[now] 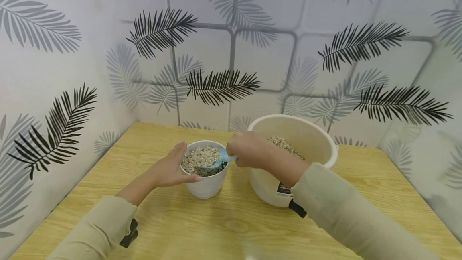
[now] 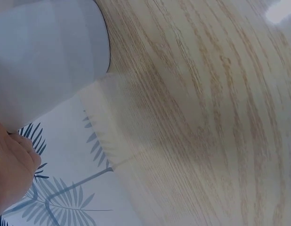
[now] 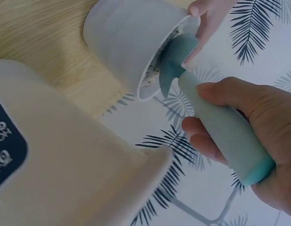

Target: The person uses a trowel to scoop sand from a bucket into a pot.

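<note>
A white plant pot (image 1: pixel 205 187) stands on the table, filled near its rim with pale gravel (image 1: pixel 202 157); a darker patch shows inside at the front right. My left hand (image 1: pixel 169 170) holds the pot's left side at the rim, thumb toward the front and fingers behind. With my right hand (image 1: pixel 250 149) I grip the handle of a blue-green hand trowel (image 3: pixel 221 125). Its blade (image 3: pixel 176 59) lies over the pot's mouth, at the gravel. In the left wrist view only part of the left hand (image 2: pixel 13 167) shows beside the pot.
Close on the right stands a large cream bucket (image 1: pixel 265 185) with similar gravel (image 1: pixel 285 146) inside and a dark label (image 1: pixel 284 189); my right forearm passes over its front rim. Leaf-patterned walls (image 1: pixel 209 51) border the wooden table (image 1: pixel 173 228) at the back and sides.
</note>
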{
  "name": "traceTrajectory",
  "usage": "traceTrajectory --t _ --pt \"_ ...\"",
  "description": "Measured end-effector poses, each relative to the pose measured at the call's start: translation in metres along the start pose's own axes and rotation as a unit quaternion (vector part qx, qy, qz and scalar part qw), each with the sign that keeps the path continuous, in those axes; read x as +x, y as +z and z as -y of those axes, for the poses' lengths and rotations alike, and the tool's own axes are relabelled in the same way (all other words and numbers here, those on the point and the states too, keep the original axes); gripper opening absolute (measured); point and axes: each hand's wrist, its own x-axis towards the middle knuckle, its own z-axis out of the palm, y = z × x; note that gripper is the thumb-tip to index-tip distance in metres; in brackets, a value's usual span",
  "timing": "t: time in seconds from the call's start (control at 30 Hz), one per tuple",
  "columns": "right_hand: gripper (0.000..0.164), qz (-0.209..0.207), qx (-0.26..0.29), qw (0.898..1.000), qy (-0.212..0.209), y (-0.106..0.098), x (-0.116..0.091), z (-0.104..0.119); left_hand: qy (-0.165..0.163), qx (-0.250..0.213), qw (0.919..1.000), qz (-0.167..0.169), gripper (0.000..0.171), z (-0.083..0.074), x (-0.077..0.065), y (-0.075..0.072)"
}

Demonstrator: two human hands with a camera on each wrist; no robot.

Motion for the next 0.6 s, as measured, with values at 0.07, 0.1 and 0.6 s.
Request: traceTrajectory --t 0.07,0.1,0.6 --pt "0.036 0.011 -0.014 1.000 -0.002 -0.005 0.003 0.002 0.003 -0.003 1.0000 0.000 0.116 0.000 -0.001 0.000" --pt "0.034 0.015 -0.021 1.000 -0.004 -0.006 0.004 0.003 0.005 -0.006 1.0000 0.000 0.116 0.000 -0.001 0.000" --pt "0.022 0.061 0.024 0.998 -0.018 -0.019 0.001 0.010 0.011 -0.012 0.9998 0.008 0.118 0.001 -0.003 -0.003"
